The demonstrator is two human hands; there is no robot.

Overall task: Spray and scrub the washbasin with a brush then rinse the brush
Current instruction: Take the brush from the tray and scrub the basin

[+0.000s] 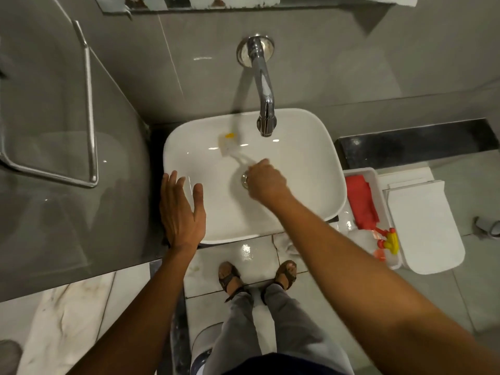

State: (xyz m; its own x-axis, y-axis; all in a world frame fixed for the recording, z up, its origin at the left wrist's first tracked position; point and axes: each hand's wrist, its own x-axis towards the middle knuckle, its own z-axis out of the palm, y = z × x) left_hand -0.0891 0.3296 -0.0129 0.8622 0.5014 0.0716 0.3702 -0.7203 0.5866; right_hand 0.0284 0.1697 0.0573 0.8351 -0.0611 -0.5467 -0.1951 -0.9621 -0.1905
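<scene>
A white washbasin (305, 169) sits below a chrome wall tap (263, 104). My right hand (266, 182) is over the drain, closed around the white handle of a brush (230, 144). The brush head, white with a yellow spot, lies blurred against the basin's back left inner wall, left of the spout. My left hand (181, 209) rests flat on the basin's left rim, fingers spread, holding nothing. The drain is mostly hidden behind my right hand.
A white tray (359, 173) to the right holds a red cloth (361, 201) and a spray bottle with a red and yellow trigger (388, 239). A white toilet lid (427, 226) lies further right. A chrome towel rail (89, 109) hangs on the left wall.
</scene>
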